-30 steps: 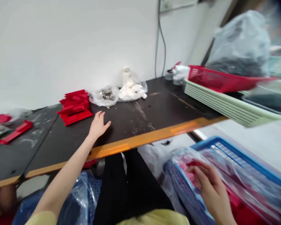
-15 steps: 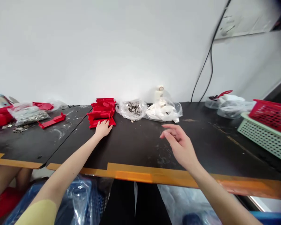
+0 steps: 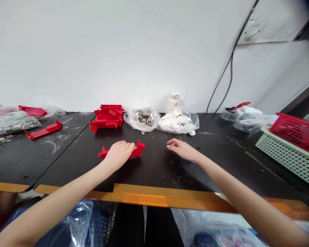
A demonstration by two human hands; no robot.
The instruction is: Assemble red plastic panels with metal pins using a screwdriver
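Note:
My left hand (image 3: 119, 155) grips a long red plastic part (image 3: 138, 150) with upright tabs at its ends, held over the dark table (image 3: 154, 171). My fingers hide the part's middle. Behind it lies a pile of similar red plastic parts (image 3: 106, 124). My right hand (image 3: 182, 149) hovers over the table to the right, fingers slightly bent and apart, with nothing visible in them. Beyond the hands are an open clear bag of small metal pieces (image 3: 144, 118) and a clear bag of white pieces (image 3: 177, 122).
At the left are another red part (image 3: 45, 131) and a bag of metal pieces (image 3: 16, 122). A white roll or bottle (image 3: 174, 99) stands near the wall. On the right, a red basket (image 3: 296, 132) sits in a pale green basket (image 3: 285, 156). Orange tape (image 3: 144, 199) lines the table edge.
My left hand has taken a red part off the front of the pile and brought it right and nearer to me. My right hand has shifted slightly left.

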